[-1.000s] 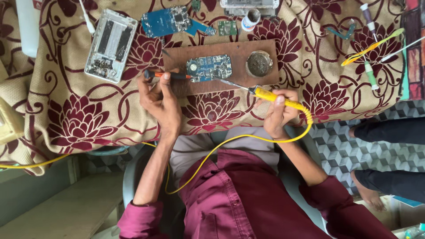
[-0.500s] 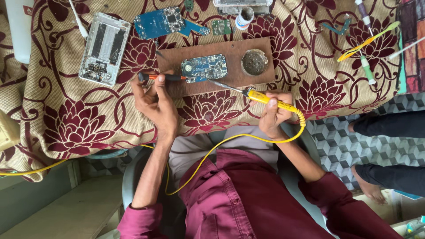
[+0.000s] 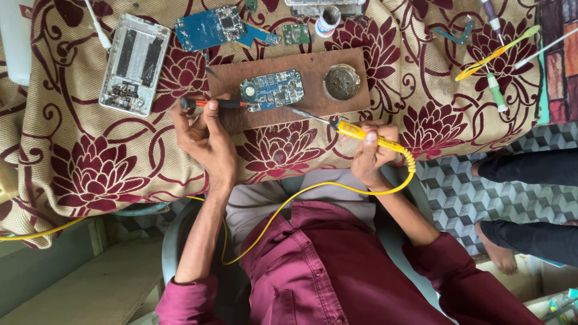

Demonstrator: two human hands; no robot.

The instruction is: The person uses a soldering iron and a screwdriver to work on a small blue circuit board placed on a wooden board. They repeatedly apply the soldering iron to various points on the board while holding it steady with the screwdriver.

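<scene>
— What has changed since a second ago?

— Not much. The whole view slides a little to the left, but I see both hands keep their places. The iron's tip stays just off the edge of the little board.

— What does the left hand (image 3: 208, 135) hold?

— Its fingers are closed around a thin orange-handled tool (image 3: 220, 103). The tool lies flat and its end touches the left side of the blue circuit board (image 3: 272, 90). I think it pins the board down.

— And the right hand (image 3: 373, 153)?

— It grips the yellow soldering iron (image 3: 361, 131) like a pen. The metal tip points at the lower right corner of the blue circuit board. I cannot tell if it touches yet. A yellow cord (image 3: 289, 201) loops from it down over the lap.

— Where is the board?

— It lies on a brown wooden slab (image 3: 313, 66), next to a round tin (image 3: 341, 82). The slab sits on the flowery cloth (image 3: 90, 174). An open phone frame (image 3: 133, 63) lies well off to the left.

— So what step is this?

— It looks to me like soldering on the board, with the tip lined up. I judge that it calls for a very steady right hand, and the left must keep the board from sliding.
</scene>
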